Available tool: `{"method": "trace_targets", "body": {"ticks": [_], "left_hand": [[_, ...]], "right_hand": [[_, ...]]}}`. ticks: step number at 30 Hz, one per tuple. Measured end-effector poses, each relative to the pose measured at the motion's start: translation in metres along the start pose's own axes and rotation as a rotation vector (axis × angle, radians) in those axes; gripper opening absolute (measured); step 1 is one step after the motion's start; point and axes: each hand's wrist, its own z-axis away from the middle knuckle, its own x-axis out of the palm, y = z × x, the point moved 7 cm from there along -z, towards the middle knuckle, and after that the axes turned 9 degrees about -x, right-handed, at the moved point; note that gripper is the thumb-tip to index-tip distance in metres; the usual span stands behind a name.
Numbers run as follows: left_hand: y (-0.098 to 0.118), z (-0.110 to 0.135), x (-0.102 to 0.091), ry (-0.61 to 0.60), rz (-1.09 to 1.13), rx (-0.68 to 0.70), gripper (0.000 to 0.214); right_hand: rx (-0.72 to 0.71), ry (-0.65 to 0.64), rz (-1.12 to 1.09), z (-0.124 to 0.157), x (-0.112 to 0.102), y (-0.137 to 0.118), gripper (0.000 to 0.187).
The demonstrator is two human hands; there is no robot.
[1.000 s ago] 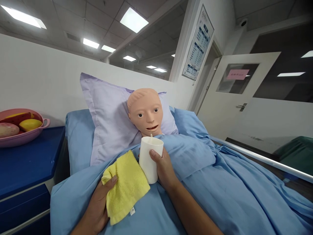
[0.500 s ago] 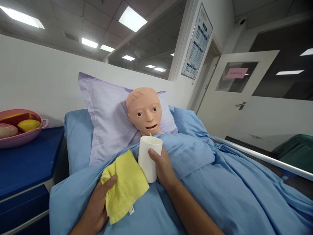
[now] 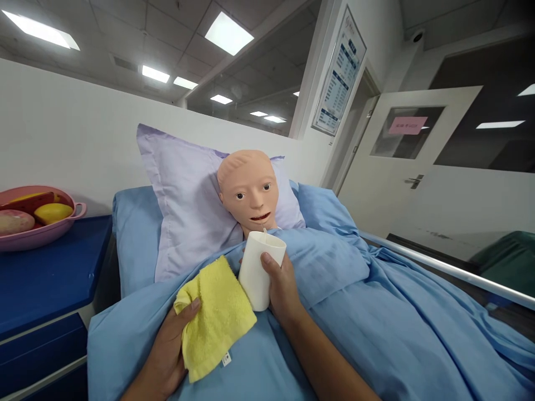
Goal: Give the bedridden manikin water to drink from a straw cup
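A white cup [image 3: 256,275] is gripped by my right hand [image 3: 284,287], thumb on the near side and fingers around the back. It tilts slightly to the right, and a thin pale straw [image 3: 264,234] sticks up from its rim. Just beyond lies a manikin [image 3: 251,192], its mouth partly open; the straw's tip shows below the lower lip, apart from the mouth. My left hand [image 3: 171,340] pinches a yellow towel [image 3: 219,317] between thumb and hidden fingers, to the left of the cup. The towel hangs over the blue quilt [image 3: 334,312].
A lilac pillow [image 3: 188,206] supports the manikin's head. On the left, a blue-topped bedside cabinet [image 3: 62,278] bears a pink basin [image 3: 37,239] with several fruits. A metal bed rail [image 3: 451,270] runs along the right. Behind stands an open door [image 3: 401,161].
My right hand has tilted the cup to the right, and the straw has come away from the manikin's mouth to below its lip. The left hand with the towel is nearly still.
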Motion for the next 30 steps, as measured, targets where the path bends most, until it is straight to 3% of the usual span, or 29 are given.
{"method": "trace_targets", "body": {"ticks": [9,24,27,30], "left_hand": [[0.000,0.003,0.001,0.021,-0.003,-0.008,0.074],[0.001,0.006,0.004,0.070,-0.028,0.013,0.070],[0.004,0.009,0.010,0.064,-0.094,0.050,0.073],[0.016,0.016,0.017,0.132,-0.184,0.146,0.072]], "right_hand": [[-0.022,0.073,-0.068,0.000,-0.004,-0.001,0.063],[0.077,-0.122,-0.048,0.002,0.009,0.000,0.057],[0.029,-0.095,-0.040,0.003,0.009,-0.003,0.056],[-0.052,-0.029,-0.025,0.005,0.004,-0.005,0.056]]}}
